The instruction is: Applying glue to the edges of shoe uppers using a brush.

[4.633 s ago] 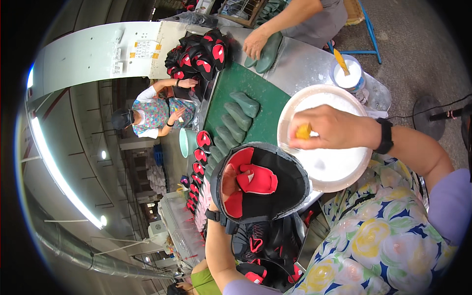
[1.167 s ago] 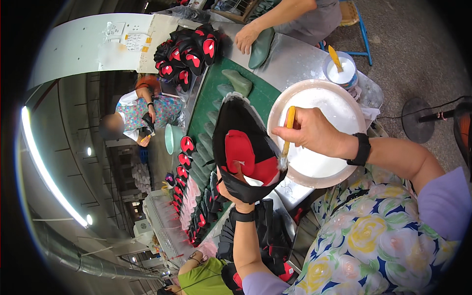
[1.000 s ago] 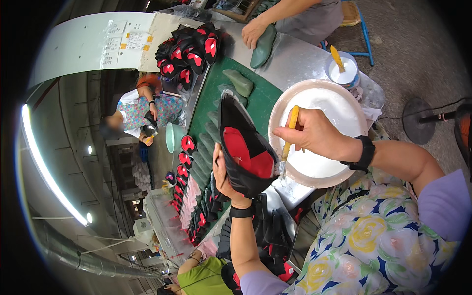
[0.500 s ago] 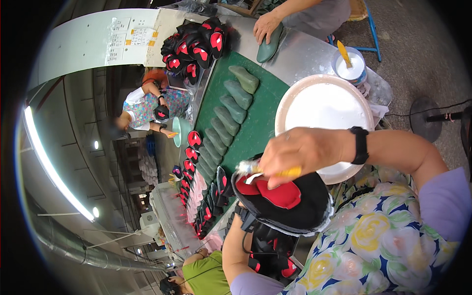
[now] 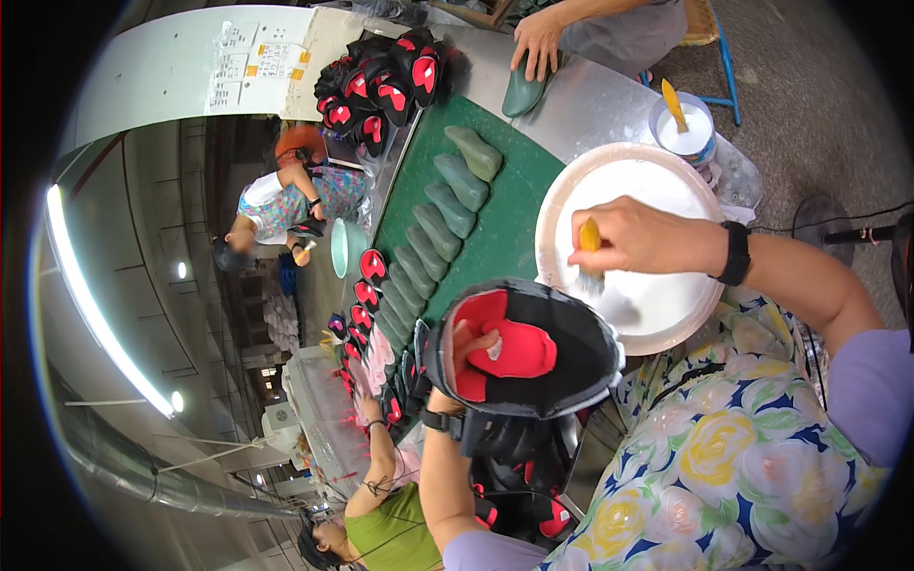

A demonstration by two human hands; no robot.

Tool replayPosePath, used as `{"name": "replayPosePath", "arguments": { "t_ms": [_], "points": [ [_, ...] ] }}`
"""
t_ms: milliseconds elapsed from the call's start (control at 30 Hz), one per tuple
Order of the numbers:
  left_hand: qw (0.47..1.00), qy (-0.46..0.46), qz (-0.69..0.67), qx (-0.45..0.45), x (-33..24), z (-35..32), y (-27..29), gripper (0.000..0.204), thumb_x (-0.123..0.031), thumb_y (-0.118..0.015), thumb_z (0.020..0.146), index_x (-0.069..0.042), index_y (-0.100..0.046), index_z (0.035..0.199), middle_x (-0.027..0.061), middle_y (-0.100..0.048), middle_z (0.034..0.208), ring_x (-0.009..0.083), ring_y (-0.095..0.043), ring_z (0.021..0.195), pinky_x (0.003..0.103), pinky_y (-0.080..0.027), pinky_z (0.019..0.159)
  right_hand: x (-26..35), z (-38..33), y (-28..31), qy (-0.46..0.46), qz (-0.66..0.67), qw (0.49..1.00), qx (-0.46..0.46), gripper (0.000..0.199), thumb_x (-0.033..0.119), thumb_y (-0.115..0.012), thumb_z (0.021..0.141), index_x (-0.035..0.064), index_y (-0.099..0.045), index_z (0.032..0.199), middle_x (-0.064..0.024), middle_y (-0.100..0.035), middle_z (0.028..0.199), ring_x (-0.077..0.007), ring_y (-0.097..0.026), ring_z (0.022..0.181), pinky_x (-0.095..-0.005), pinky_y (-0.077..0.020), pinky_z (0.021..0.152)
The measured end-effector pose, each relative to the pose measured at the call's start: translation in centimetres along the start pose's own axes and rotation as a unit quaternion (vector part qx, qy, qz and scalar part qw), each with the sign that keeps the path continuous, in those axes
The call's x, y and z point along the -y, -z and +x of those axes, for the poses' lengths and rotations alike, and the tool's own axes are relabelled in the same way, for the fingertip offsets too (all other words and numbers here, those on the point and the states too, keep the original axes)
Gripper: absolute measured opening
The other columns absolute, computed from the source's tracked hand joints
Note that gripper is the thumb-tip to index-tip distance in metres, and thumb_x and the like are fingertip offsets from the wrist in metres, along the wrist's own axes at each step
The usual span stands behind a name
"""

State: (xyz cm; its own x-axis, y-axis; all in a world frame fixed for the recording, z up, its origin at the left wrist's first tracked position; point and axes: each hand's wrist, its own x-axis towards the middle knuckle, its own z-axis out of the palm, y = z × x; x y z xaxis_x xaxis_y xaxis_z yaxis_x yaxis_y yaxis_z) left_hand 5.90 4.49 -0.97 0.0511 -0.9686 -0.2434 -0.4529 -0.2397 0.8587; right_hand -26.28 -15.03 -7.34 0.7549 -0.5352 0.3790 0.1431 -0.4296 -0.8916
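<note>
Landmark: white round basin [image 5: 562,205] of white paste, on the metal bench before the person.
Right hand [image 5: 643,236]: over the basin's middle, fingers pinched together on a yellow-handled brush [image 5: 589,255]; bristles down in the paste.
Left hand [image 5: 468,344]: just below-left of the basin, tucked inside a black shoe upper with red lining [image 5: 522,348]; fingers curled over the red lining, holding the upper open side up.
Green mat [image 5: 495,224]: left of the basin, carrying a row of grey-green shoe lasts [image 5: 447,205].
Small white tub [image 5: 683,128]: beyond the basin, a second yellow brush standing in it.
Progress (judgement): brush is loading; the lining shows no clear paste coat, though the view is too coarse to be sure. Coating seems mostly left; a heap of black-and-red uppers [image 5: 381,76] lies far left of the basin.
</note>
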Motion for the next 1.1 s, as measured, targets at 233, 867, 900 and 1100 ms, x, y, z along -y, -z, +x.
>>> {"name": "replayPosePath", "arguments": {
  "t_ms": [233,867,900,1100],
  "points": [
    [0.969,0.226,-0.086,0.042,-4.4,4.6,2.1,0.033,-0.016,-0.068,0.092,-0.003,-0.060,0.122,0.0010,-0.067,0.107,0.0107,-0.062,0.095,0.029,-0.049,0.087,-3.4,-1.8,0.6,-0.048,-0.217,0.970,0.095,0.024,0.022,-0.068,0.088,0.0013,-0.056,0.089,-0.0166,-0.064,0.083,-0.0351,-0.065,0.079,-0.0412,-0.0491,0.071],
    [0.977,0.134,-0.164,0.028,-9.0,5.1,-0.9,0.043,-0.010,-0.061,0.095,-0.003,-0.051,0.136,0.0093,-0.063,0.126,0.0184,-0.063,0.111,0.036,-0.049,0.099,1.7,-0.1,2.3,0.146,-0.013,0.982,-0.122,0.018,0.020,-0.070,0.090,0.0047,-0.060,0.090,-0.0084,-0.066,0.085,-0.0256,-0.065,0.075,-0.0335,-0.0497,0.068],
    [0.984,0.092,-0.149,-0.016,-8.9,4.8,-1.1,0.043,-0.011,-0.061,0.095,-0.003,-0.051,0.136,0.0095,-0.063,0.126,0.0187,-0.063,0.110,0.036,-0.050,0.098,1.7,0.0,2.2,0.141,-0.019,0.982,-0.121,0.017,0.019,-0.070,0.090,0.0046,-0.060,0.090,-0.0082,-0.066,0.086,-0.0256,-0.065,0.075,-0.0335,-0.0495,0.068],
    [0.951,-0.071,-0.118,-0.276,-6.1,3.8,-2.1,0.038,-0.011,-0.067,0.093,-0.006,-0.056,0.129,0.0052,-0.065,0.120,0.0152,-0.064,0.101,0.031,-0.053,0.090,2.8,-2.1,0.3,0.095,0.040,0.982,-0.161,0.020,0.020,-0.073,0.088,0.0042,-0.061,0.090,-0.0096,-0.064,0.079,-0.0235,-0.066,0.071,-0.0323,-0.0501,0.065]
  ]
}}
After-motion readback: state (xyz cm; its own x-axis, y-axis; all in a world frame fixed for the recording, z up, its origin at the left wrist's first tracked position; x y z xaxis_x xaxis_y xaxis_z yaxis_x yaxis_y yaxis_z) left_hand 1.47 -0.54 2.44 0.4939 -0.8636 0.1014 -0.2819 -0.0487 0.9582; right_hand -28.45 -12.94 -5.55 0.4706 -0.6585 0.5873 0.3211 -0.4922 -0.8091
